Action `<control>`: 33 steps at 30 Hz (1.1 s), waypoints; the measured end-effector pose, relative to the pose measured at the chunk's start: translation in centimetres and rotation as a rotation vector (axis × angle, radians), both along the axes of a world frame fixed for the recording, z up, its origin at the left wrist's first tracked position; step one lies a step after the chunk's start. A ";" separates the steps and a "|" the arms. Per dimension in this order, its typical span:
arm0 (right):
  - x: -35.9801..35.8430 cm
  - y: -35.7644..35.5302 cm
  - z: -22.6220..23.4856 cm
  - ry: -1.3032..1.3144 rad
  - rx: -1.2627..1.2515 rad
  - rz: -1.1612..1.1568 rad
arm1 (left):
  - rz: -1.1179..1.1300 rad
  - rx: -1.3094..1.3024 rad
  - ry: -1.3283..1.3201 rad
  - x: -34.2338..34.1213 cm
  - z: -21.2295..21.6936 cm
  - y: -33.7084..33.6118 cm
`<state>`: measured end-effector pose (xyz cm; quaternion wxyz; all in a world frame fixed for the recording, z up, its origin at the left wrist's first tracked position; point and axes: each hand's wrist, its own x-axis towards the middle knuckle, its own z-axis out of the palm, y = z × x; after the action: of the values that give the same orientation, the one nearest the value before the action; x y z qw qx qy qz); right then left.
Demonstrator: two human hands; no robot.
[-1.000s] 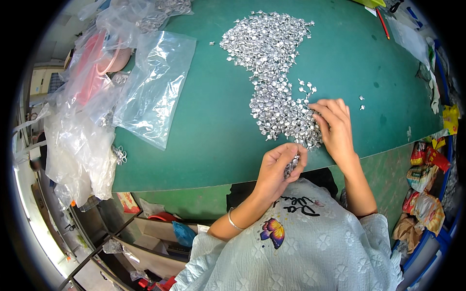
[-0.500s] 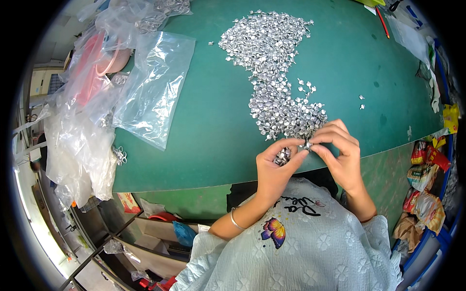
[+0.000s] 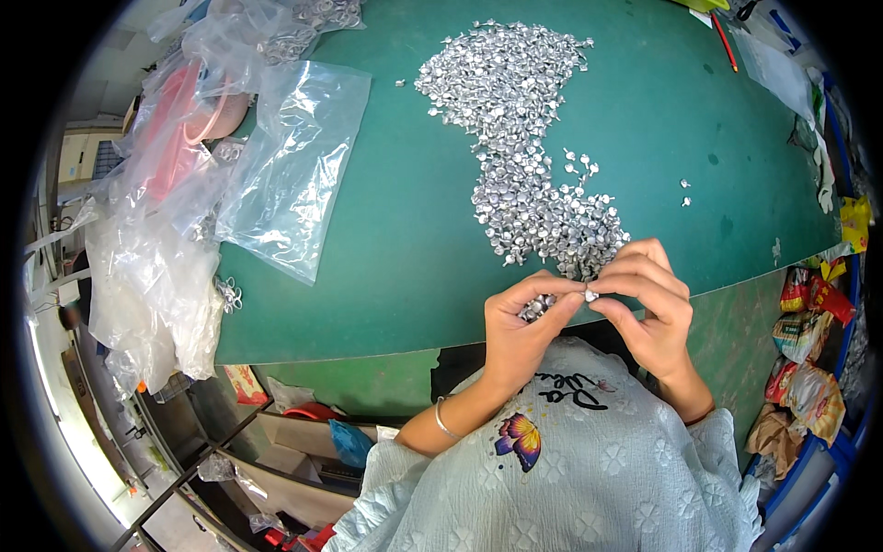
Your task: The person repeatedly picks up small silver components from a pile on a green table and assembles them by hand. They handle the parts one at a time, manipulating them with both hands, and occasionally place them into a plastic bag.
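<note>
Many small silvery metal pieces, round-headed with a short stem, lie in a long pile (image 3: 520, 138) on the green tabletop (image 3: 405, 230). At the pile's near end, close to the table's front edge, my two hands meet. My left hand (image 3: 522, 327) is closed around several metal pieces (image 3: 536, 307) in its palm, its thumb and forefinger pinched toward the right fingertips. My right hand (image 3: 648, 299) pinches one small metal piece (image 3: 590, 295) between thumb and fingers. The fingertips partly hide that piece.
A clear plastic bag (image 3: 294, 166) lies flat to the left, beside crumpled bags (image 3: 152, 285) and a pink basket (image 3: 216, 115). A few loose pieces (image 3: 685, 192) lie to the right. A red pencil (image 3: 726, 42) is at the far right. Snack packets (image 3: 809, 396) sit below the table's right side.
Both hands have shifted slightly toward the table's near edge, and the piece at the fingertips with them. More of the pile's near end shows.
</note>
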<state>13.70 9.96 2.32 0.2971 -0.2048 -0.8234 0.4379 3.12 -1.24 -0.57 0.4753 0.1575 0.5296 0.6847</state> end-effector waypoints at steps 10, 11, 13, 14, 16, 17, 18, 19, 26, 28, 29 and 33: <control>0.0 -0.1 0.6 0.026 -0.003 0.029 | 0.000 0.059 -0.001 0.0 0.1 -0.1; 0.0 -0.1 0.6 0.027 -0.003 0.029 | 0.001 0.062 -0.010 0.0 0.0 -0.1; 0.0 -0.1 0.5 0.025 -0.024 0.037 | -0.004 0.061 -0.022 0.0 0.0 -0.1; -0.1 0.0 0.5 0.023 -0.043 0.045 | -0.010 0.057 -0.025 0.0 -0.1 -0.1; 0.0 0.2 0.1 0.026 -0.107 0.040 | -0.044 0.042 -0.142 0.0 -0.1 -0.1; 0.1 0.5 -0.5 0.032 -0.150 0.029 | -0.073 0.030 -0.255 -0.1 -0.1 -0.1; 0.3 0.8 -1.2 0.037 -0.194 0.017 | -0.101 0.018 -0.368 -0.1 -0.2 -0.1; 0.4 1.1 -1.9 0.009 -0.258 -0.058 | -0.118 0.047 -0.459 -0.2 -0.3 -0.1; -1.3 4.5 -5.6 -0.241 0.169 -0.253 | -0.215 0.238 -0.703 -0.7 -0.8 0.1; -2.0 4.5 -6.1 -0.309 0.323 -0.248 | -0.202 0.228 -0.707 -0.7 -0.8 0.3; -2.2 4.3 -6.1 -0.346 0.356 -0.255 | -0.194 0.213 -0.715 -0.7 -0.8 0.4; -2.6 4.2 -5.9 -0.417 0.459 -0.228 | -0.180 0.104 -0.762 -0.6 -1.3 0.2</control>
<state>11.13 14.14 -3.56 0.2078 -0.3087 -0.9154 0.1536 2.53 -1.02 -1.86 0.6874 -0.0380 0.2640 0.6755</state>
